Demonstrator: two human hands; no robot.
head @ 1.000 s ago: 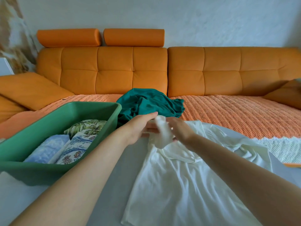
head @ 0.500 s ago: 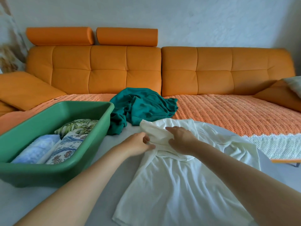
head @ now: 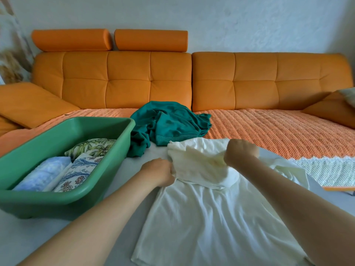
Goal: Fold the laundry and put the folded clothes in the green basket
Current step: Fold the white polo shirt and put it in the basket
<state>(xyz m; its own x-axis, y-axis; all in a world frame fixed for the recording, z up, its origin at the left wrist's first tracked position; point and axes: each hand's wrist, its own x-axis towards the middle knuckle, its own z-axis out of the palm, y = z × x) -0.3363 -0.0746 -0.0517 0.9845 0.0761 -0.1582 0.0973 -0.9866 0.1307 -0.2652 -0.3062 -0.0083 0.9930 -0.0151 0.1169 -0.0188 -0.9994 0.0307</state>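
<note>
On the grey counter [head: 123, 164], just right of the green basket [head: 48, 200], a white garment [head: 201, 217] lies spread flat with its far end doubled back toward the person. Both hands are closed on that doubled part. The left hand [head: 158, 172] pinches its left edge low against the counter, and the right hand [head: 241, 151], knuckles up, is fisted round the cloth at the far right.

The step looks to be squaring this first fold. To do it well, draw the hands apart until the folded band goes taut, then line its edge straight across the body. Tuck in the loose bunch lying right of the right arm before pressing flat. The cloth looks thin and limp, so it will likely wrinkle if released early. A teal garment [head: 169, 121] lies crumpled just beyond.
</note>
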